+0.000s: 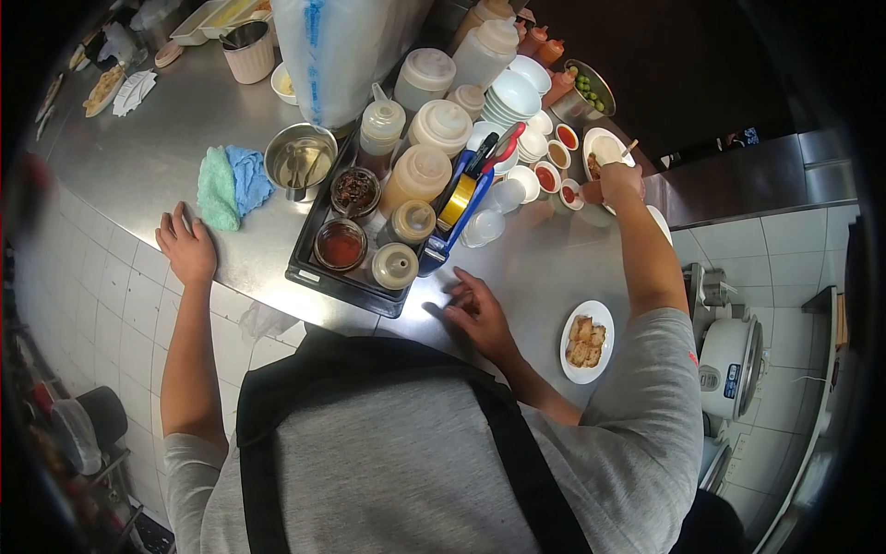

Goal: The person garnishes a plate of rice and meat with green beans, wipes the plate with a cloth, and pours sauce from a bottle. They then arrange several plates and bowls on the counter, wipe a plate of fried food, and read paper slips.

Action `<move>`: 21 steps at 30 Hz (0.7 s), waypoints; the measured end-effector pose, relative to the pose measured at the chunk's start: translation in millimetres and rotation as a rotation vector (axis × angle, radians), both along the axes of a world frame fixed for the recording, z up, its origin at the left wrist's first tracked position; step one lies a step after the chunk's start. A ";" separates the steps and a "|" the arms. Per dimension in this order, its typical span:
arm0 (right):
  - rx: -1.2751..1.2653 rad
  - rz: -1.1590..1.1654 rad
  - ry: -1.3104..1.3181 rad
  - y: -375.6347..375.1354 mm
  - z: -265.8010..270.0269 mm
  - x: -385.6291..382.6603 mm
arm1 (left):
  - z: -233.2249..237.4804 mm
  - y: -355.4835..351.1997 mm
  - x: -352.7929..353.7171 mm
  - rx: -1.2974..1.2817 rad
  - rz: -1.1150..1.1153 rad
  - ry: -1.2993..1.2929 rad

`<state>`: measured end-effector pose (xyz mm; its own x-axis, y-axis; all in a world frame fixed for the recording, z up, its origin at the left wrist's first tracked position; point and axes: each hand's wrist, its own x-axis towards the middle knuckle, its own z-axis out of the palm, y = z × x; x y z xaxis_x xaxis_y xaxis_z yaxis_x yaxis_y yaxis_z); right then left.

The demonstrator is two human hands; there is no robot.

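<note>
Head view, only feed: my left hand [187, 247] lies flat, fingers spread, at the edge of the steel counter [242, 263], near the green cloth [218, 189]. My right hand [623, 182] is at the far oval plate [591, 138], fingers drawn in narrow; can't tell whether they grip anything. A brown-handled utensil [630, 148] shows just beside. Judged step: close work at that plate, food in it. A further move there calls for a level wrist, clear of the red sauce cups [546, 176]. Nearer plate [565, 343] sits on the counter, holding browned pieces [586, 342]. Third hand [480, 314], loosely open beside the black tray [355, 297]: co-worker's, I judge.
</note>
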<state>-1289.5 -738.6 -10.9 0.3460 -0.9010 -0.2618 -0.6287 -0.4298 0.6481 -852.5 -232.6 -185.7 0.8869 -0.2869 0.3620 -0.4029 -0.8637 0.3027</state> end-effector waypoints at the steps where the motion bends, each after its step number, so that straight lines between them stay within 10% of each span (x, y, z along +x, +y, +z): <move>1: -0.019 0.003 -0.009 -7.5 -6.5 -4.2 | -0.6 0.1 0.2 0.002 0.000 -0.004; 14: 0.077 -0.215 -0.357 -33.2 12.0 -46.7 | 0.3 -0.1 -2.2 -0.011 -0.018 -0.023; 21: 0.104 -0.292 -2.042 -96.1 29.2 -22.0 | 10.4 -4.0 -9.3 0.022 0.012 0.028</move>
<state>-1311.5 -834.6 18.3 0.0218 -0.9818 0.1885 -0.2964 -0.1864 -0.9367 -861.8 -236.7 -175.3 0.8999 -0.2840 0.3309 -0.3844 -0.8749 0.2947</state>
